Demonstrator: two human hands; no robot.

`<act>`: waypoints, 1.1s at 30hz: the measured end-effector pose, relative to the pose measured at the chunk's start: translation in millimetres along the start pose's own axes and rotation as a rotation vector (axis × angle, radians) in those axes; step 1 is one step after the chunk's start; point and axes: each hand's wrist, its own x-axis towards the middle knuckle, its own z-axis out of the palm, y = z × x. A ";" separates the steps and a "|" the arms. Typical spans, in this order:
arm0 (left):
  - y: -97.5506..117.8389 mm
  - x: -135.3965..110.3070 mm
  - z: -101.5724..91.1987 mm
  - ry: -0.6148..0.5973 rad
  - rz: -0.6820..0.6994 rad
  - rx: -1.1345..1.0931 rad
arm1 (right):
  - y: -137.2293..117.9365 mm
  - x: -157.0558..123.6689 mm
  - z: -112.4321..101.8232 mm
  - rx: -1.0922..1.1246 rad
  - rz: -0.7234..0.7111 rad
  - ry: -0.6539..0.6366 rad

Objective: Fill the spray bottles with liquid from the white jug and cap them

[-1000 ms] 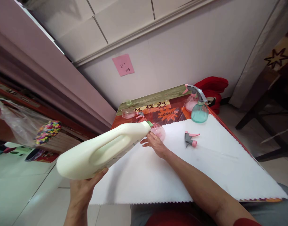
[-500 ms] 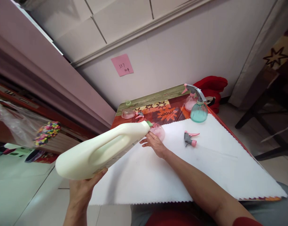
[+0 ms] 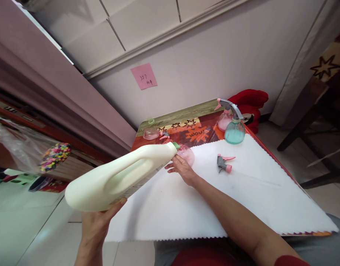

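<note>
Jug: pale green plastic jug [image 3: 100,177], tilted, held over the near-left side of the table; green spout [image 3: 175,145] at the mouth of the round pink bottle [image 3: 189,156].
Jug label: small print on the lower side, unreadable; no brand legible.
Left hand: left hand [image 3: 99,220] under the jug near its base, palm up, fingers holding it, thumb along the near side.
Right hand: right hand [image 3: 184,171] at jug neck and pink bottle, lower fingers slightly spread; can't tell whether thumb and index grip either.
Pink bottle: on white cloth [image 3: 164,210], partly behind right hand.
Sprayer head: gray-pink sprayer head [image 3: 222,163] lies on cloth, right of bottle, clear tube attached.
Note: pink note [image 3: 144,76] on wall, handwritten "357", smaller characters below, unclear.
Table print: table cover [image 3: 197,135] shows orange burst, word looks like "mom".
Back right: teal spray bottle [image 3: 235,133], pink spray bottle [image 3: 224,122], upright.
Back left: clear-pink spray bottle [image 3: 151,134] on its side; green cap [image 3: 151,121] behind it.
</note>
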 end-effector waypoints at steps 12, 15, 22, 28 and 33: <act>5.9 -3.0 4.2 0.000 0.003 -0.001 | -2.7 -1.2 0.8 -0.012 0.001 0.001; 5.0 -2.8 4.2 0.005 0.001 0.003 | -2.2 -0.9 0.5 -0.010 -0.005 -0.002; 4.7 -0.8 1.2 -0.024 0.052 0.049 | -2.6 -1.2 0.5 -0.018 -0.006 0.002; -1.1 0.4 1.1 -0.009 0.065 0.057 | -2.7 -1.4 0.7 -0.011 -0.011 0.006; 2.1 -2.7 2.3 -0.010 0.031 0.009 | -3.0 -1.3 0.8 -0.009 -0.009 0.005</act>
